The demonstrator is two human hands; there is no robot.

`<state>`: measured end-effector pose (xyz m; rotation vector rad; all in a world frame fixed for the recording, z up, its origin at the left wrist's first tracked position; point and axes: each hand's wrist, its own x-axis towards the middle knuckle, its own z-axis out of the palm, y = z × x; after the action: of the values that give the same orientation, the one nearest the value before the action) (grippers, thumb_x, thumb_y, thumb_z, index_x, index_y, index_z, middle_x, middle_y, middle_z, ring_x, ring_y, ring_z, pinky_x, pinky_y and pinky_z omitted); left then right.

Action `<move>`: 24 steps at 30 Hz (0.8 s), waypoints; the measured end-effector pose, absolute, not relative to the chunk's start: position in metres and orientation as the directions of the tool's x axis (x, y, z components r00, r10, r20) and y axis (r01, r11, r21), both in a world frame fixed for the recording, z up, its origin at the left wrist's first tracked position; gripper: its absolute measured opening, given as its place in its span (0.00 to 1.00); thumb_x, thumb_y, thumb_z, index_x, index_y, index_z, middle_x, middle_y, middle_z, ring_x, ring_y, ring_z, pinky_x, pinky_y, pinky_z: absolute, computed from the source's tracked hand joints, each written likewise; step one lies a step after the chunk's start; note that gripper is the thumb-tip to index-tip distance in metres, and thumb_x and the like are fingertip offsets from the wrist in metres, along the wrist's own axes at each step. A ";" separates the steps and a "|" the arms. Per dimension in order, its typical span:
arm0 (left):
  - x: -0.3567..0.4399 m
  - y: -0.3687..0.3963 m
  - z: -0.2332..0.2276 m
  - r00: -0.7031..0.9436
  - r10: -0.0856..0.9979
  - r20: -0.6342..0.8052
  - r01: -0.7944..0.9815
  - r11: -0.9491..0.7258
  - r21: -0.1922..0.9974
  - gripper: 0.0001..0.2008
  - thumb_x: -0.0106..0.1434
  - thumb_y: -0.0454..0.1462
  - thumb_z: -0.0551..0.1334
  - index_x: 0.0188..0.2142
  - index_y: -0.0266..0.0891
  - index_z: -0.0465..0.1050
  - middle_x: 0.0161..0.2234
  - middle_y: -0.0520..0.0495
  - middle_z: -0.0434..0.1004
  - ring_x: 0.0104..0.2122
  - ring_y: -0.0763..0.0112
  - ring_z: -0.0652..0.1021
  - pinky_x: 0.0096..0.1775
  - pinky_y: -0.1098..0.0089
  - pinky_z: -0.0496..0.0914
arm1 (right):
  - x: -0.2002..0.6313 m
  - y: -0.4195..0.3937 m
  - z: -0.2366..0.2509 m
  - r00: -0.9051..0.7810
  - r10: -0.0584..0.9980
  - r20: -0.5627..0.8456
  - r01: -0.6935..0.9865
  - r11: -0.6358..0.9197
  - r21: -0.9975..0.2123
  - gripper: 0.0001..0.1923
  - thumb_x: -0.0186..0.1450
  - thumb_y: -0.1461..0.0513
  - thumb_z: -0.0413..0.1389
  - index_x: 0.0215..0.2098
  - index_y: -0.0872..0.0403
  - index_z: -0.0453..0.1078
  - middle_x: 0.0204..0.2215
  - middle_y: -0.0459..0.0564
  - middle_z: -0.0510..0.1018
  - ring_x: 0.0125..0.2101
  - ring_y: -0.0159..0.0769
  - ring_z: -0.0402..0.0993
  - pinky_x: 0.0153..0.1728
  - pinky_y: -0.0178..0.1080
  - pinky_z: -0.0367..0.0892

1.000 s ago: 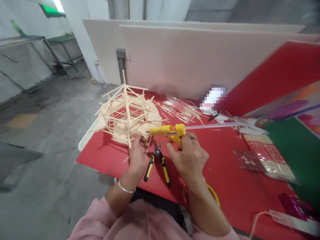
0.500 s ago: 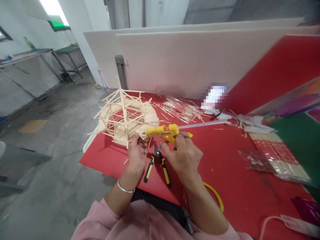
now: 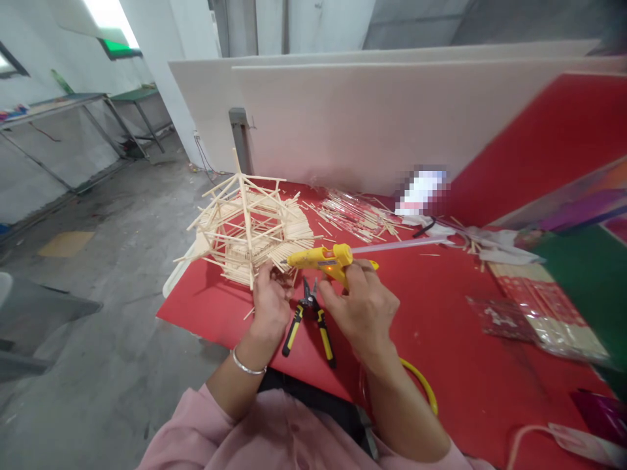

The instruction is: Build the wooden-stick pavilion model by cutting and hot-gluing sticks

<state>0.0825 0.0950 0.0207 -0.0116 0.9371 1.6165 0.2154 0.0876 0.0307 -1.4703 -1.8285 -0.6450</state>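
This is a craft workshop in a bare, industrial-looking room. The floor (image 3: 98,274) is rough grey concrete, stained in places, and metal-framed work tables (image 3: 73,108) stand along the far wall. The tabletop (image 3: 441,326) is covered in red sheet material, with large white boards (image 3: 343,117) and a red board (image 3: 539,143) leaning behind it. Craft supplies lie about: a stick model house (image 3: 245,228), loose wooden sticks (image 3: 353,215), packets of sticks in clear wrap (image 3: 539,313), a yellow glue gun (image 3: 323,259) and yellow-handled pliers (image 3: 308,323).
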 end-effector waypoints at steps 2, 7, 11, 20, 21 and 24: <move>0.084 0.095 0.023 -0.290 0.819 -0.496 -0.833 0.039 0.551 0.10 0.53 0.41 0.64 0.30 0.38 0.66 0.21 0.54 0.69 0.16 0.79 0.67 0.17 0.78 0.53 | 0.216 0.088 0.030 -0.116 0.628 0.770 0.971 0.235 -0.046 0.13 0.61 0.55 0.55 0.38 0.56 0.70 0.36 0.51 0.78 0.26 0.32 0.70 0.23 0.35 0.55; 0.084 0.096 0.024 -0.273 0.817 -0.508 -0.837 0.058 0.543 0.10 0.52 0.41 0.64 0.30 0.38 0.66 0.20 0.55 0.67 0.16 0.79 0.66 0.17 0.77 0.51 | 0.217 0.089 0.029 -0.122 0.628 0.769 0.967 0.251 -0.052 0.14 0.60 0.55 0.55 0.40 0.55 0.70 0.37 0.51 0.78 0.28 0.34 0.72 0.25 0.34 0.56; 0.083 0.097 0.024 -0.278 0.813 -0.511 -0.834 0.060 0.549 0.10 0.52 0.40 0.63 0.30 0.38 0.66 0.21 0.54 0.67 0.16 0.79 0.66 0.17 0.77 0.50 | 0.216 0.089 0.029 -0.114 0.635 0.764 0.966 0.249 -0.063 0.14 0.60 0.55 0.55 0.40 0.55 0.70 0.36 0.51 0.78 0.28 0.34 0.71 0.24 0.34 0.55; 0.082 0.096 0.021 -0.269 0.835 -0.481 -0.826 0.058 0.561 0.11 0.51 0.41 0.65 0.31 0.39 0.66 0.22 0.55 0.68 0.17 0.79 0.66 0.17 0.77 0.51 | 0.216 0.088 0.027 -0.104 0.657 0.747 0.966 0.246 -0.081 0.13 0.61 0.56 0.53 0.40 0.55 0.70 0.36 0.52 0.78 0.28 0.34 0.71 0.25 0.34 0.55; 0.082 0.096 0.021 -0.267 0.834 -0.483 -0.827 0.059 0.560 0.11 0.51 0.41 0.65 0.31 0.38 0.66 0.22 0.55 0.69 0.17 0.79 0.67 0.17 0.77 0.52 | 0.216 0.088 0.027 -0.106 0.656 0.747 0.965 0.248 -0.081 0.13 0.61 0.56 0.53 0.40 0.55 0.70 0.36 0.51 0.78 0.28 0.34 0.71 0.25 0.34 0.56; 0.081 0.095 0.021 -0.253 0.834 -0.489 -0.834 0.068 0.547 0.12 0.52 0.42 0.65 0.31 0.39 0.66 0.22 0.55 0.69 0.16 0.79 0.67 0.17 0.77 0.51 | 0.216 0.088 0.028 -0.109 0.648 0.754 0.966 0.248 -0.074 0.13 0.61 0.56 0.54 0.40 0.55 0.70 0.36 0.51 0.78 0.28 0.34 0.71 0.25 0.34 0.56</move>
<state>0.0814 0.0951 0.0206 0.0004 0.9248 1.5755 0.2159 0.0879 0.0276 -1.4748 -1.8368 -0.5907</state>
